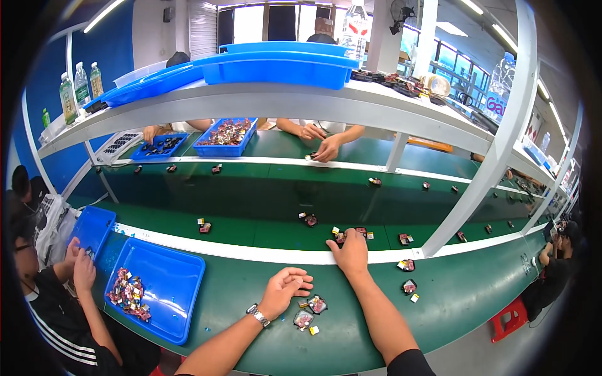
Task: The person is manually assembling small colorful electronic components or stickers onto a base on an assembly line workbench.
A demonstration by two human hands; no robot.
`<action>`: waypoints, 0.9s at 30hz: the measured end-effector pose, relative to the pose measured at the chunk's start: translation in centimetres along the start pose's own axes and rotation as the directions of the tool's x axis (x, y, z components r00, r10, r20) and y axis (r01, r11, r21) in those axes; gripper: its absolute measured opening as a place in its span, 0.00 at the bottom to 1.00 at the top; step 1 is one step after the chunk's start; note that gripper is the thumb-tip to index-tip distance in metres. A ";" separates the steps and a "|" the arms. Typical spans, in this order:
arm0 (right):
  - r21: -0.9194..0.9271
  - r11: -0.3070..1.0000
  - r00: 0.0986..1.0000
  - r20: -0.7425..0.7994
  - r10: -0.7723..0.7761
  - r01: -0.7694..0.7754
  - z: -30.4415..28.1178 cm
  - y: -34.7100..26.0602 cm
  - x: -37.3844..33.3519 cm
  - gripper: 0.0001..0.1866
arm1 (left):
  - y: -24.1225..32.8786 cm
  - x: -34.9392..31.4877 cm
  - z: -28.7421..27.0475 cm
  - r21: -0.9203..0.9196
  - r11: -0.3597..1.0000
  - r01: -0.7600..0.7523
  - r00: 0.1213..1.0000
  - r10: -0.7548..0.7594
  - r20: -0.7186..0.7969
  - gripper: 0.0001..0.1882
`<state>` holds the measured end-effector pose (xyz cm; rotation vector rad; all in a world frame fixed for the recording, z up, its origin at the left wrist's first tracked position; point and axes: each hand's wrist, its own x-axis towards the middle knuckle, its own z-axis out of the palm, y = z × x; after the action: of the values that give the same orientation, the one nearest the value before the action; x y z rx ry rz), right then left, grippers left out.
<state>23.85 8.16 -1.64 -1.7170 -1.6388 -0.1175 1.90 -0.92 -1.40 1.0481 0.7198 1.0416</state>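
My right hand (350, 252) reaches forward over the white rail onto the green conveyor belt (269, 207), its fingers resting on a small dark part (340, 237) with yellow and red bits beside it. My left hand (285, 289), wearing a wristwatch, rests on the near green bench with fingers loosely curled and holds nothing. Just right of it lie two small reddish parts (310, 312) and a yellow bit. Whether the right fingers actually grip the part is hidden.
A blue tray (175, 282) with several small parts sits at my left, next to a seated person's hands. More parts ride the belt. Across it, other people's hands work by blue trays. A white post (476, 188) rises at right; shelf with blue bins overhead.
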 end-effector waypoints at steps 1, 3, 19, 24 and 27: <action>-0.008 1.000 1.000 -0.010 0.004 -0.004 0.3 0.8 0.1 0.22 | 0.0 0.2 0.3 0.008 1.000 0.002 1.000 -0.002 0.008 0.13; -0.023 0.998 0.998 -0.034 0.053 -0.054 0.5 1.5 0.5 0.22 | 0.1 0.3 0.5 0.022 1.000 0.000 1.000 -0.001 0.018 0.13; 0.710 0.702 0.798 0.393 -0.457 0.053 -10.1 -3.5 -6.6 0.25 | 1.5 -0.2 -0.9 0.057 0.955 0.292 0.913 -0.296 0.279 0.23; 0.716 0.695 0.732 0.441 -0.519 0.061 -9.5 -4.0 -7.0 0.25 | 1.0 -0.5 -1.5 0.018 0.947 0.321 0.900 -0.311 0.306 0.21; 0.718 0.681 0.760 0.362 -0.540 0.142 -9.4 -3.9 -7.0 0.24 | 1.3 -0.5 -0.8 -0.026 0.952 0.306 0.912 -0.285 0.296 0.21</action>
<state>23.08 -3.27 3.07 -0.8784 -2.0852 0.7741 0.59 -0.93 -0.44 0.9675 0.5744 0.6303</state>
